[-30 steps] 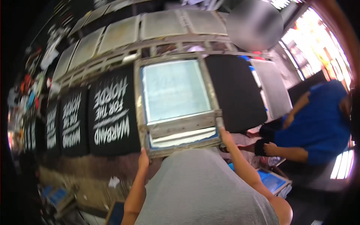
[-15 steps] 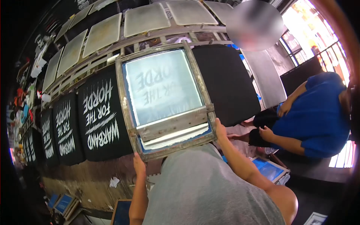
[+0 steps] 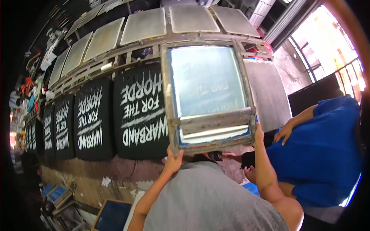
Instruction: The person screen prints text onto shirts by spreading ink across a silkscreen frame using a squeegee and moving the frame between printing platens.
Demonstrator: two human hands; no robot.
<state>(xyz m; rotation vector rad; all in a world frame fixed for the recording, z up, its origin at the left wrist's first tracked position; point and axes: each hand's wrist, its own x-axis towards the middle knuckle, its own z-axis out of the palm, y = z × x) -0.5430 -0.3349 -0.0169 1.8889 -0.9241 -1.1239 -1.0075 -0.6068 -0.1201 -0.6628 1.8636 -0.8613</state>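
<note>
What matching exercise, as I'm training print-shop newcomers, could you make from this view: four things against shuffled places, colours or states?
Things
1. Framed screen
2. Co-worker's shirt
3. Print nearest the screen
4. Small pale roll

Descriptions
A. White on black cloth
B. By the wooden rail beyond the black panels
C. Between the left hand and right hand
D. Blue

Pairs: 1-C, 2-D, 3-A, 4-B

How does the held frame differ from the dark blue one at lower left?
The held frame is pale inside with faint lettering; the lower-left frame is dark blue. A crossbar spans the first; none shows on the second. Left hand and right hand grip the first, not the second. Both have solid rims.
</note>
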